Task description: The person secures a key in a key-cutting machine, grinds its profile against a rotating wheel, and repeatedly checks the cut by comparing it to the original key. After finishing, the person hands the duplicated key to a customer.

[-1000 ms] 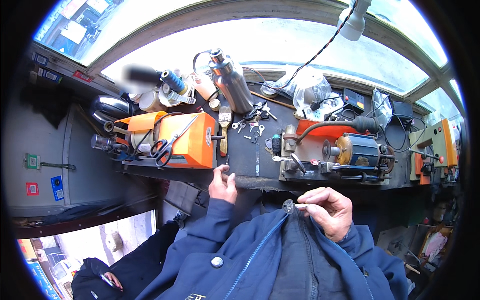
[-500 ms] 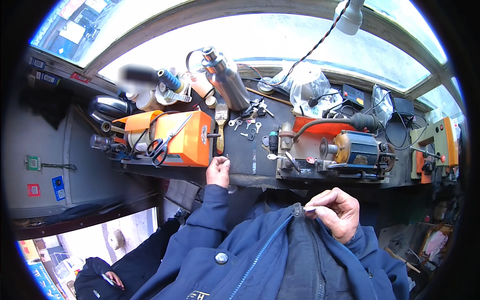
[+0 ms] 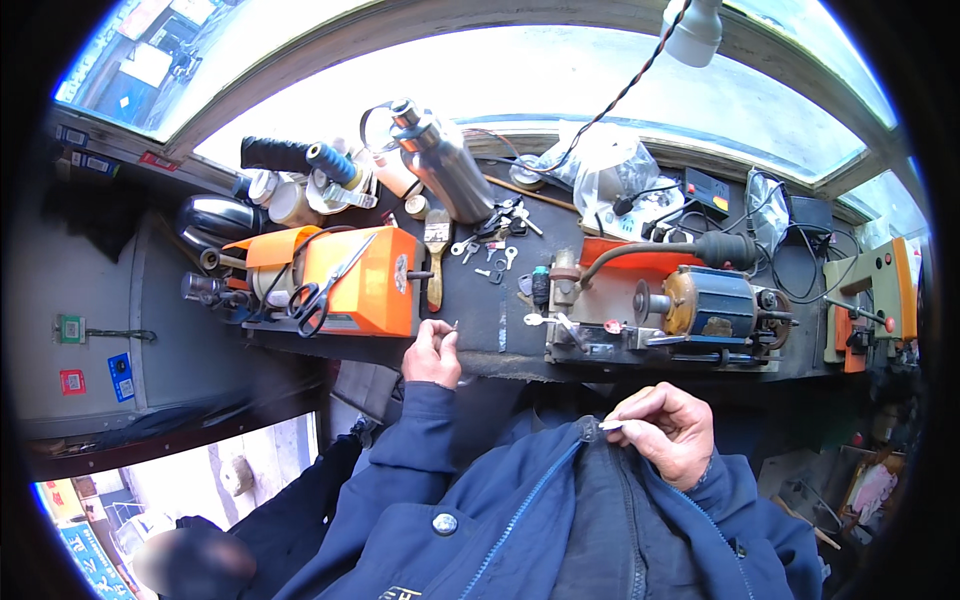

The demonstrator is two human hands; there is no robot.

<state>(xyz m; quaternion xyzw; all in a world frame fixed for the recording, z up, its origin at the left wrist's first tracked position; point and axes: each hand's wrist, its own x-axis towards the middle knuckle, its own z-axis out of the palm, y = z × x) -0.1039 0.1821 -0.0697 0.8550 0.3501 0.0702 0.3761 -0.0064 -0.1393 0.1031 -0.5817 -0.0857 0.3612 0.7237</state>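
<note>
My left hand (image 3: 432,356) is closed at the bench's front edge, just below the brush. A tiny thin piece (image 3: 456,326) shows at its thumb and fingertip, too small to name. In front of my jacket, my right hand (image 3: 672,432) pinches a small flat whitish piece (image 3: 610,425) between thumb and forefinger, close to the collar end of the blue zipper (image 3: 522,508). Whether that piece is a key I cannot make out. Beyond my left hand lie a flat paintbrush (image 3: 437,258) and several loose keys (image 3: 511,256).
An orange machine (image 3: 375,285) with black scissors (image 3: 318,300) on top stands left. Right is a key-cutting machine (image 3: 715,300) with a key (image 3: 540,320) at its near left. A steel flask (image 3: 447,170) stands behind. Another person (image 3: 195,560) is at lower left.
The view has shifted slightly. My right hand has turned the small whitish piece, so it shows longer and flatter. The other person's head has come into view at lower left.
</note>
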